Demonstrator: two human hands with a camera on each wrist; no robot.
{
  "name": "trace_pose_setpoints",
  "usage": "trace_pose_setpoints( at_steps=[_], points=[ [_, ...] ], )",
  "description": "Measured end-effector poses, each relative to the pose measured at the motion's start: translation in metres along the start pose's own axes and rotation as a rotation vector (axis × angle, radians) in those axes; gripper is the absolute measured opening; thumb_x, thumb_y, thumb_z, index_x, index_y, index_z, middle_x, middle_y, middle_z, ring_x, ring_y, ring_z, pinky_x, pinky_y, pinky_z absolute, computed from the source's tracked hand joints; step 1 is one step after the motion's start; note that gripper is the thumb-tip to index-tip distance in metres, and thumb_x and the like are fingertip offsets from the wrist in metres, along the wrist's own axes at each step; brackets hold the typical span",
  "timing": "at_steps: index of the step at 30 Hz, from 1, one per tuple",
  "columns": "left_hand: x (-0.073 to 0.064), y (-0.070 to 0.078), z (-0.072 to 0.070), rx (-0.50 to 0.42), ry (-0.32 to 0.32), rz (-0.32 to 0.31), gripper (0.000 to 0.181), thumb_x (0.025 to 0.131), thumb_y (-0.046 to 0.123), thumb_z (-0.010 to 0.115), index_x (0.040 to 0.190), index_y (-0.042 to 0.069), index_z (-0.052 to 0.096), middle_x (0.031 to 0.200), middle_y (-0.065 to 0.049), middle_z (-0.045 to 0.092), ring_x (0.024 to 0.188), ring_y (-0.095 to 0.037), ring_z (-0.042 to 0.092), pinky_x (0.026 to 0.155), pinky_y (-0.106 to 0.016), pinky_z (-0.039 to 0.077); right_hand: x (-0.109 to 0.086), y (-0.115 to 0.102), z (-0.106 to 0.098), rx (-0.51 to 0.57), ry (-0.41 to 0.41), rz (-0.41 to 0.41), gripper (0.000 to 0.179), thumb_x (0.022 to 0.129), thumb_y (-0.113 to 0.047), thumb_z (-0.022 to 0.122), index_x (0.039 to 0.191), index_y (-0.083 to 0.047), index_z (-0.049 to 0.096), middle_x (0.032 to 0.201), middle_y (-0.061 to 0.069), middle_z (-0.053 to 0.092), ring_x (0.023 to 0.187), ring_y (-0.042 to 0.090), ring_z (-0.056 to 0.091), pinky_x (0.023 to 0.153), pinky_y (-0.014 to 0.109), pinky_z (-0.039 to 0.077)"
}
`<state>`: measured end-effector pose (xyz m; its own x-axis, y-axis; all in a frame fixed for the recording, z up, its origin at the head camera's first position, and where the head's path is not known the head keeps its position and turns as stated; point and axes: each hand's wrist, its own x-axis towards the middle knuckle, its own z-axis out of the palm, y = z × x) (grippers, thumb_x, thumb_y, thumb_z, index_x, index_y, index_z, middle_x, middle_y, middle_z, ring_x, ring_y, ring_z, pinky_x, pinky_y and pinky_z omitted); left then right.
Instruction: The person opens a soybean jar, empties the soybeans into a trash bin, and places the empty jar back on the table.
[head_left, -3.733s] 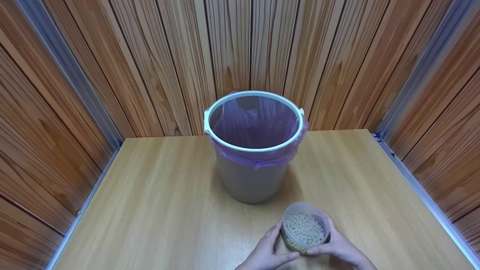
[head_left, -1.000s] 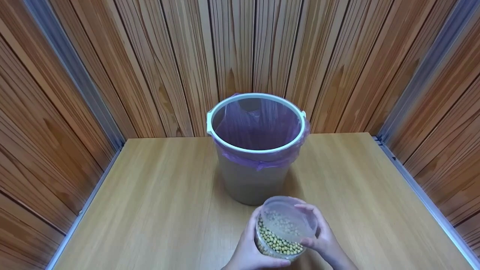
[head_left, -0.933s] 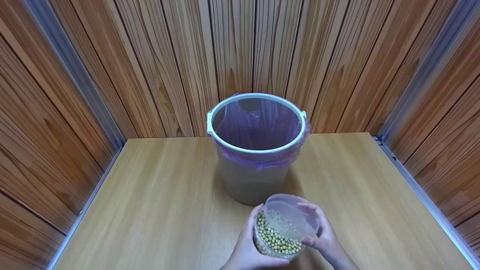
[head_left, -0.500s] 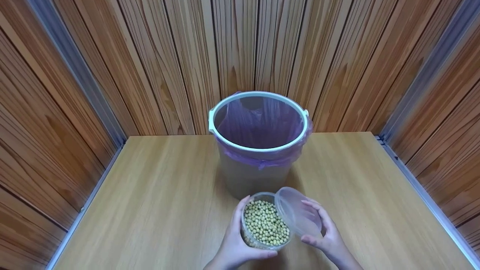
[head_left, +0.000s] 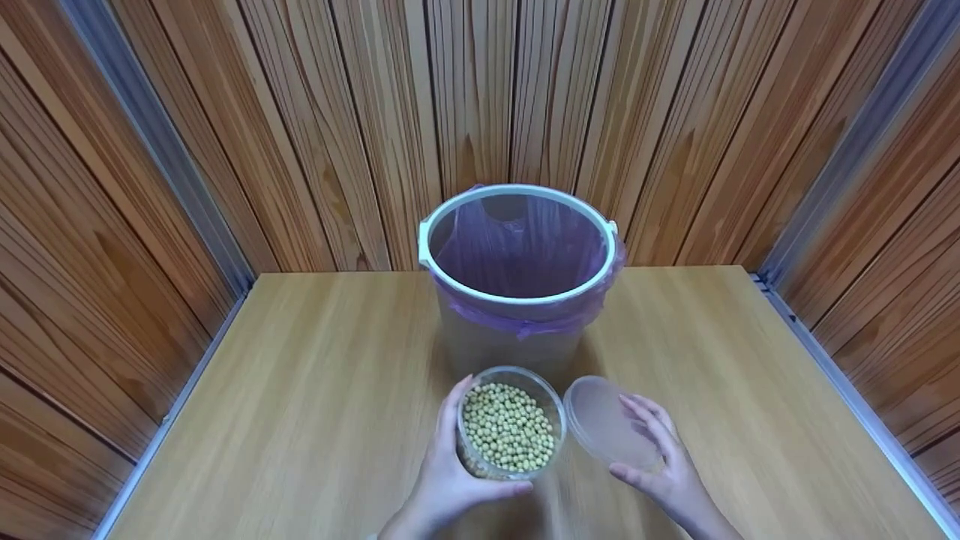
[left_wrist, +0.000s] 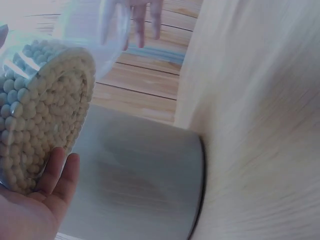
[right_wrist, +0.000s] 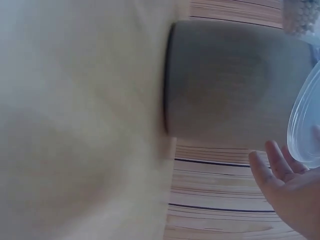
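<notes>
In the head view my left hand [head_left: 450, 472] grips a clear round plastic tub [head_left: 519, 376] from its left side, thumb at the front. The tub is tipped slightly and holds many pale green, pea-like beans [head_left: 508, 429]. To its right, my right hand [head_left: 664, 465] holds a translucent round lid [head_left: 604, 420] by its right edge, off the tub. The left wrist view shows fingers [left_wrist: 57, 185] under the tub, which is raised above the table. In the right wrist view the lid [right_wrist: 304, 117] is partly cut off by the frame edge.
A grey bin [head_left: 510, 349] with a pale rim ring [head_left: 525, 300] and a purple liner bag [head_left: 517, 247] stands just behind the tub. It sits on a wooden table [head_left: 322, 390], with wood-panelled walls [head_left: 465, 90] behind and at both sides.
The lid has come off the tub, held by my right hand, and lies apart to the right. The tub has shifted left and up with my left hand, uncovering the beans.
</notes>
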<state>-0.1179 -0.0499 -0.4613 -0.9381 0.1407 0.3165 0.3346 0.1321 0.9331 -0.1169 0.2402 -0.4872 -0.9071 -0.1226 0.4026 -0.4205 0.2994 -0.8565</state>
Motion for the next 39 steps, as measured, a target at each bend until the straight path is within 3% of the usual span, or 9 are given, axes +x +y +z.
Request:
trace_pose_setpoints(
  at_steps=[3,7,9,12,21,24,29,32,39],
  points=[
    [0.002,0.003,-0.005,-0.006,0.024,0.006,0.126,0.053,0.026,0.098,0.155,0.018,0.023,0.155,-0.008,0.036,0.14,-0.032,0.04,0.113,-0.058,0.032,-0.001,0.004,-0.002,-0.072,-0.031,0.097,0.077,0.076,-0.005,0.077,0.146,-0.005,0.044,0.148,0.015,0.034,0.13,0.002,0.037,0.112,0.041,0.034],
    [0.007,0.01,-0.01,0.012,0.067,0.028,0.127,0.052,0.025,0.098,0.154,0.014,0.024,0.156,-0.008,0.036,0.139,-0.031,0.041,0.114,-0.054,0.033,-0.001,0.014,-0.005,-0.153,-0.097,0.242,0.077,0.08,-0.016,0.08,0.147,-0.007,0.043,0.151,0.019,0.029,0.139,0.031,0.033,0.099,0.082,0.024],
    [0.009,0.014,-0.012,0.008,0.089,0.036,0.127,0.052,0.024,0.099,0.154,0.014,0.024,0.155,-0.008,0.037,0.139,-0.03,0.042,0.114,-0.053,0.033,0.0,0.02,-0.007,-0.165,-0.131,0.28,0.078,0.081,-0.019,0.08,0.148,-0.007,0.042,0.151,0.021,0.027,0.139,0.049,0.028,0.1,0.083,0.022],
    [0.011,0.019,-0.016,-0.003,0.11,0.035,0.128,0.05,0.023,0.099,0.154,0.016,0.025,0.155,-0.007,0.038,0.139,-0.029,0.042,0.115,-0.052,0.032,0.001,0.031,-0.009,-0.197,-0.154,0.301,0.079,0.08,-0.022,0.081,0.147,-0.006,0.043,0.15,0.025,0.027,0.138,0.058,0.026,0.101,0.081,0.025],
    [0.018,0.03,-0.03,0.028,0.147,0.068,0.128,0.05,0.024,0.1,0.155,0.024,0.025,0.155,-0.005,0.037,0.14,-0.028,0.04,0.114,-0.053,0.031,0.005,0.054,-0.016,-0.304,-0.207,0.392,0.082,0.076,-0.032,0.084,0.144,-0.004,0.046,0.146,0.024,0.033,0.133,0.053,0.037,0.104,0.07,0.036],
    [0.02,0.034,-0.034,0.03,0.156,0.086,0.128,0.05,0.023,0.1,0.155,0.021,0.026,0.156,-0.007,0.036,0.14,-0.03,0.04,0.114,-0.054,0.031,0.003,0.057,-0.017,-0.356,-0.243,0.407,0.087,0.073,-0.035,0.086,0.144,-0.004,0.046,0.145,0.026,0.033,0.131,0.052,0.037,0.101,0.07,0.038],
    [0.022,0.041,-0.039,0.035,0.174,0.127,0.129,0.049,0.021,0.1,0.155,0.015,0.026,0.154,-0.009,0.038,0.138,-0.028,0.042,0.113,-0.054,0.032,0.0,0.059,-0.017,-0.459,-0.301,0.402,0.097,0.066,-0.044,0.089,0.144,-0.007,0.046,0.143,0.026,0.034,0.132,0.051,0.03,0.099,0.073,0.032],
    [0.024,0.044,-0.042,0.053,0.183,0.143,0.129,0.048,0.022,0.1,0.155,0.017,0.027,0.154,-0.007,0.039,0.137,-0.027,0.043,0.113,-0.054,0.033,-0.001,0.06,-0.017,-0.525,-0.318,0.369,0.103,0.058,-0.049,0.091,0.144,-0.009,0.048,0.142,0.025,0.036,0.13,0.049,0.031,0.099,0.07,0.028],
    [0.029,0.051,-0.048,0.053,0.189,0.147,0.129,0.049,0.02,0.1,0.155,0.015,0.026,0.154,-0.007,0.038,0.138,-0.027,0.042,0.113,-0.053,0.032,-0.001,0.061,-0.018,-0.623,-0.353,0.359,0.11,0.048,-0.046,0.093,0.143,-0.012,0.049,0.149,0.028,0.035,0.127,0.049,0.029,0.096,0.068,0.025]
  ],
)
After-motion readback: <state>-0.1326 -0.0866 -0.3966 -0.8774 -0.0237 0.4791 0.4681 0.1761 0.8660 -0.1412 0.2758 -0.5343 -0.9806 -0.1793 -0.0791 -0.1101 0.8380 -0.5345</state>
